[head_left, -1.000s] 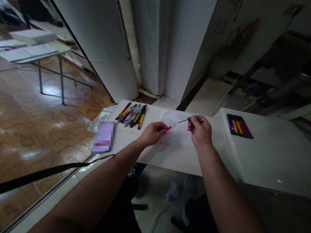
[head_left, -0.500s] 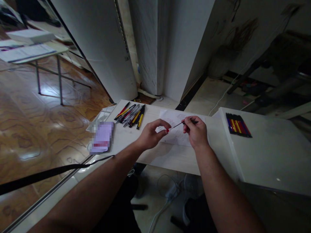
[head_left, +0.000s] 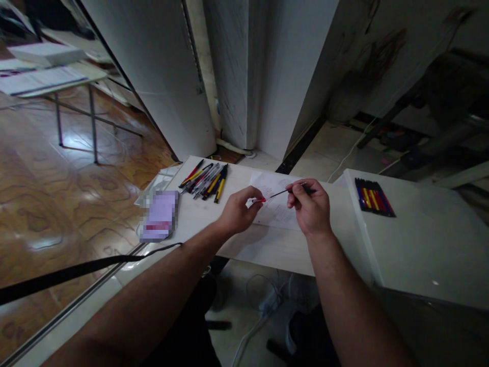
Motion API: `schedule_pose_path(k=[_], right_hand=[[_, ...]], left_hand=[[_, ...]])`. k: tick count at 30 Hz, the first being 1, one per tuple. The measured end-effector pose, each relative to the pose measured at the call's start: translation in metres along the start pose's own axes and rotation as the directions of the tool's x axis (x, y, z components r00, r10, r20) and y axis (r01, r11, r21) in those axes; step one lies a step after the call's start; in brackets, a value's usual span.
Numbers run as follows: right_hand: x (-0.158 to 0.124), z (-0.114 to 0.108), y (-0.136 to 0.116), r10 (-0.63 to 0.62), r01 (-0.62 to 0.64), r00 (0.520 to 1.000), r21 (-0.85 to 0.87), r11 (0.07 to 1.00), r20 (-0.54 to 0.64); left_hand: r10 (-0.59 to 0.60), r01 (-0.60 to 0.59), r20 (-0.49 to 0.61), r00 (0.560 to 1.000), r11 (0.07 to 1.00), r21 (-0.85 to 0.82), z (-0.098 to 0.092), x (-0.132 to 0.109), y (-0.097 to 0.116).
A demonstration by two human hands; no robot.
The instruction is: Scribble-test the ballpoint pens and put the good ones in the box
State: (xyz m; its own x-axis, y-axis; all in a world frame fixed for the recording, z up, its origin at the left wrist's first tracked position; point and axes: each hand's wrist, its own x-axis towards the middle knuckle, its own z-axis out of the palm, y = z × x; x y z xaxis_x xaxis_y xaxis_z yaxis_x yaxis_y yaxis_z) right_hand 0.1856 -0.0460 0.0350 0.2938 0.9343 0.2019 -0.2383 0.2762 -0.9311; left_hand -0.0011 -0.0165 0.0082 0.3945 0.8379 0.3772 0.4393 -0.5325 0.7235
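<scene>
Above a scribbled sheet of paper (head_left: 278, 210) on the white table (head_left: 267, 244), my right hand (head_left: 310, 206) is closed round a thin dark pen refill (head_left: 284, 192) that points left. My left hand (head_left: 240, 211) pinches a small red pen part (head_left: 260, 200) just at the refill's tip. A pile of several pens (head_left: 204, 181) lies to the left of the paper, beyond my left hand.
A purple-white packet (head_left: 159, 216) lies at the table's left end. A tidy row of coloured pens (head_left: 373, 197) rests on the adjoining white table (head_left: 428, 239) to the right. White pillars stand behind. Cables lie on the floor under the table.
My left hand has brought the red part up against the refill's tip, after the fingers briefly loosened around it. My right hand has barely moved.
</scene>
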Motion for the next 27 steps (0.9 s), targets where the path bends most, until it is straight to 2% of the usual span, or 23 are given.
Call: schedule_pose_path(k=[3,5,8,10,14,17,23,27], right_hand=[[-0.002,0.002,-0.001,-0.048,0.046,0.998,-0.066,0.997,-0.032],[-0.005,0.003,-0.002,-0.097,0.091,0.995,-0.183,0.979,-0.026],[-0.011,0.006,-0.002,-0.123,0.147,0.989,-0.396,0.906,0.087],[-0.013,0.008,0.000,-0.090,0.146,0.986,-0.458,0.877,0.141],[-0.011,0.007,0.004,-0.041,0.059,0.998,-0.393,0.917,0.053],[-0.007,0.005,0.004,-0.047,0.044,0.999,-0.339,0.940,0.001],[-0.009,0.006,0.004,-0.037,0.041,0.999,-0.314,0.949,0.017],[-0.010,0.009,0.005,-0.031,0.041,0.999,-0.407,0.913,0.032]], left_hand=[[-0.013,0.013,-0.008,1.000,1.000,0.010,0.000,0.000,0.000],[-0.018,0.019,-0.023,1.000,1.000,0.006,0.001,0.000,0.000],[-0.021,0.021,-0.048,0.999,1.000,0.000,0.003,0.002,0.002],[-0.036,0.037,-0.050,0.998,0.999,0.006,0.003,0.002,0.003],[-0.098,0.099,-0.038,0.994,0.995,0.004,0.002,0.003,0.002],[-0.107,0.107,-0.039,0.993,0.994,-0.007,0.002,0.003,0.002],[-0.083,0.083,-0.040,0.996,0.996,-0.012,0.004,0.003,0.004],[-0.088,0.088,-0.022,0.996,0.996,-0.008,0.004,0.002,0.004]])
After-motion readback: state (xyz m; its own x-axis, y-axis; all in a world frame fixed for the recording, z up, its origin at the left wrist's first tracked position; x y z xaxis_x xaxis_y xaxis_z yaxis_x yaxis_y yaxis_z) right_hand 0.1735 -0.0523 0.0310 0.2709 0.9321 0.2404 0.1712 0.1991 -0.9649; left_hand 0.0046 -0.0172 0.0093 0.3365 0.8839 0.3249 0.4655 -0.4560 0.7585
